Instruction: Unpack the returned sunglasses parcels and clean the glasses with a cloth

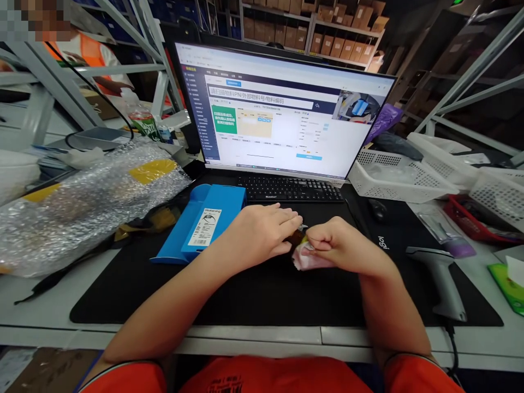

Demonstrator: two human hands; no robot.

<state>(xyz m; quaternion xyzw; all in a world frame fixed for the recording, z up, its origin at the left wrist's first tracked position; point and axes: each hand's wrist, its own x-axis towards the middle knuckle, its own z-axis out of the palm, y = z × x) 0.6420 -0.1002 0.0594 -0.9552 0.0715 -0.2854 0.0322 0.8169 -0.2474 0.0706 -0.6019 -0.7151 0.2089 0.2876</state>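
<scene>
Our left hand (pixel 262 232) and right hand (pixel 341 246) meet over the black desk mat (pixel 164 295) at mid tabletop, just before the black keyboard (pixel 289 189). The right grip is curled tight around a small crumpled pink plastic bag (pixel 307 261). The left grip pinches a small dark-brown piece (pixel 297 237) at its mouth. We judge the two are being parted, and the next move calls for a steady pull with the bag held firm.
</scene>
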